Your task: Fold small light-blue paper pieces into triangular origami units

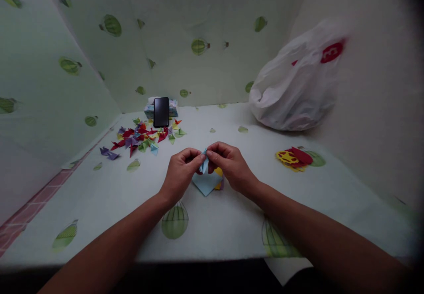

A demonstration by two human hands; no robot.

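Between both hands is a small folded piece of light blue origami paper, pinched by thumbs and fingers. My left hand grips its left side, closed. My right hand is closed on its upper right edge, with those fingertips partly hidden behind the thumb. Just below the hands, a stack of square paper sheets lies on the table, light blue on top with yellow and purple edges showing at the right. A heap of folded paper cranes in red, purple, green, yellow and blue spreads out beyond my left hand.
A dark phone leans against a tissue box behind the cranes. At the back right stands a full white plastic bag. Yellow and red paper cutouts lie on the right of the balloon-patterned tablecloth.
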